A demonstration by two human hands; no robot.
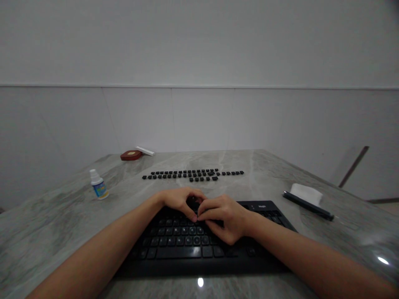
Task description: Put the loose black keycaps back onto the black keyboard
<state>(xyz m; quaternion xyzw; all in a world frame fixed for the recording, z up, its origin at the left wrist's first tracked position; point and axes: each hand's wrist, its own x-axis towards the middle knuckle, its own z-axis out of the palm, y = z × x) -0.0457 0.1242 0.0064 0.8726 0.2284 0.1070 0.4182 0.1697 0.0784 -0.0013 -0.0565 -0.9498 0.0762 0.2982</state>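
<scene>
A black keyboard (174, 268) lies flat on the table in front of me, its lower rows of keys and spacebar (178, 252) showing. Over its upper rows, my left hand (182, 201) is curled, with the thumb pointing down at the keys. My right hand (227, 218) meets it from the right, thumb and fingers pinched together close to the left thumb. Whatever lies between the fingertips is too small and too hidden to make out. Beyond the keyboard, several loose black keycaps (211, 174) are laid out in rows on the tabletop.
A small white bottle (100, 187) with a blue label stands on the left. Farther back are a reddish-brown case (131, 156) and a white flat strip (145, 151). On the right, a black stick-shaped object (307, 205) lies by a white tissue (307, 192). A wall closes off the back.
</scene>
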